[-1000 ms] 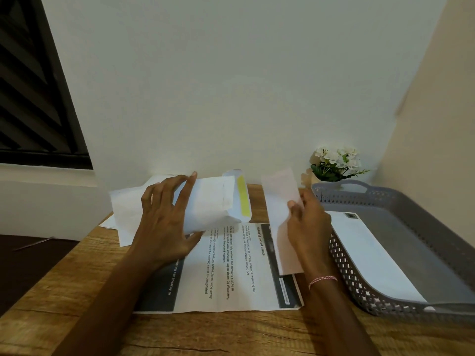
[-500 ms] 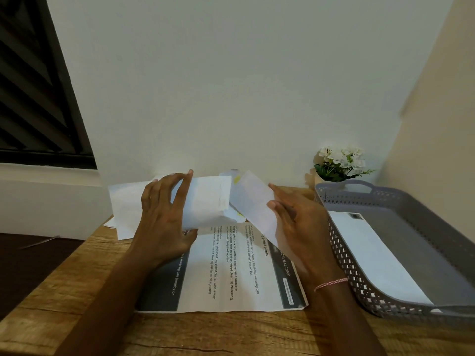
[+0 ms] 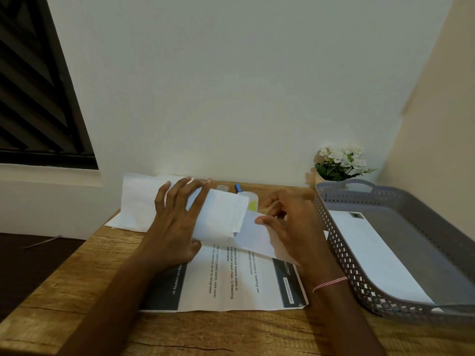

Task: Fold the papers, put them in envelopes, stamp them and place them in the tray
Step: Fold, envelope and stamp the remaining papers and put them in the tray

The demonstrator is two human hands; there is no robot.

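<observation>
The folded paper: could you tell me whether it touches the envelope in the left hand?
Touching. The head view shows the end of the folded paper tucked inside the open mouth of the envelope held by the left hand.
</observation>
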